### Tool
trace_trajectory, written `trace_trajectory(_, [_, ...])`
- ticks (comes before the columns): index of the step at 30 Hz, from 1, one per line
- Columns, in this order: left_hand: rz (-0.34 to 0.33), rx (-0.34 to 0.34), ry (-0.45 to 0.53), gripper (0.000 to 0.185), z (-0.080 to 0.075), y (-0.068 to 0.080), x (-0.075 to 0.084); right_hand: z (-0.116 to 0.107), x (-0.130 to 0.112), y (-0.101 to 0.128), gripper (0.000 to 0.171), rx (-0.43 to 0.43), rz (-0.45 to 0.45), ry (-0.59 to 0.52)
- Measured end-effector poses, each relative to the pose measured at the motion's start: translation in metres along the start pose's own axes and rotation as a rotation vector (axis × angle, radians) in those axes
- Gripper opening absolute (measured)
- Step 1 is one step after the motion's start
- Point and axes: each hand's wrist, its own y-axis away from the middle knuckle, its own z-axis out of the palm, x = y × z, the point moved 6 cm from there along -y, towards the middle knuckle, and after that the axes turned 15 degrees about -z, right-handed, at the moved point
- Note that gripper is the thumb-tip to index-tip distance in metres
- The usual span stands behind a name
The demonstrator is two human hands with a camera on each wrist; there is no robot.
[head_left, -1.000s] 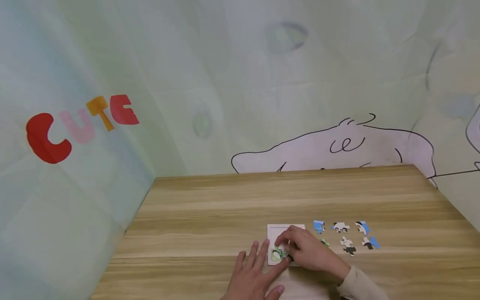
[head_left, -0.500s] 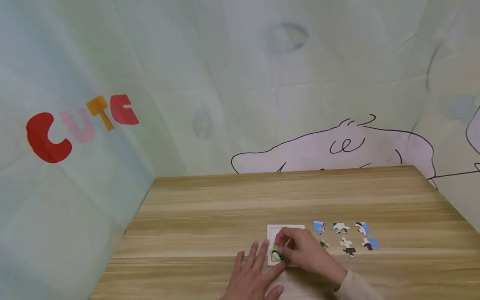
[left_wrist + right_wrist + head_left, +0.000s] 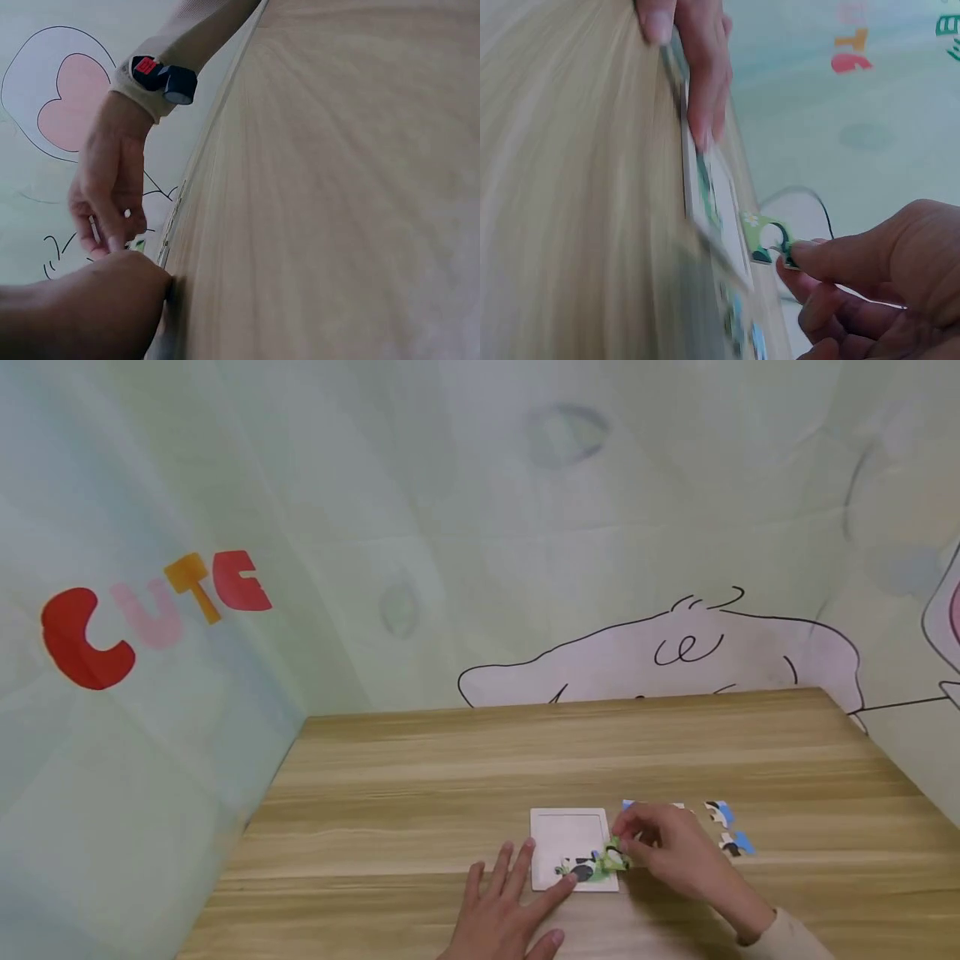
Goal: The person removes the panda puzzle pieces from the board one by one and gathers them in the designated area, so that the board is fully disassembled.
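Note:
A white puzzle tray (image 3: 572,837) lies on the wooden table (image 3: 450,777), with joined pieces (image 3: 579,867) along its bottom row. My left hand (image 3: 508,912) lies flat with straight fingers, and one fingertip touches the tray's lower left edge. At the tray's lower right corner my right hand (image 3: 663,843) pinches a green puzzle piece (image 3: 615,858). The right wrist view shows that green piece (image 3: 763,235), with a small flower on it, held between fingertips (image 3: 810,253) just off the tray (image 3: 714,202). In the left wrist view my right hand (image 3: 111,196) hangs over the tray's edge.
Loose pieces lie right of the tray: a blue one (image 3: 628,806) behind my right hand, and two blue, black and white ones (image 3: 722,814) (image 3: 737,843) farther right. A cloth backdrop with a cartoon drawing and red letters (image 3: 150,610) closes off the table's far and left sides.
My right hand has moved from the tray's lower left to its right edge, uncovering pieces in the bottom row. It now pinches a green piece. The left hand has stayed put.

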Motion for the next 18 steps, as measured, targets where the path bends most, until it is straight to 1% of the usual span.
trace_trajectory(4, [-0.02, -0.047, 0.03, 0.053, 0.0, 0.0, -0.002, -0.009, 0.012, 0.02, 0.01, -0.042, -0.001, -0.014])
trace_trajectory(8, [-0.029, -0.063, 0.038, 0.054, 0.0, 0.001, -0.004, -0.006, 0.019, 0.032, 0.009, -0.086, 0.019, -0.045])
trace_trajectory(10, [-0.032, -0.072, 0.045, 0.054, 0.0, 0.001, -0.004, -0.003, 0.02, 0.035, 0.01, -0.087, 0.02, -0.02])
trace_trajectory(14, [-0.038, -0.089, 0.054, 0.054, 0.0, 0.0, -0.002, -0.001, 0.019, 0.038, 0.013, -0.059, 0.025, 0.072])
trace_trajectory(18, [-0.033, -0.088, 0.058, 0.054, -0.001, -0.001, 0.0, -0.002, 0.017, 0.038, 0.018, -0.036, 0.041, 0.104])
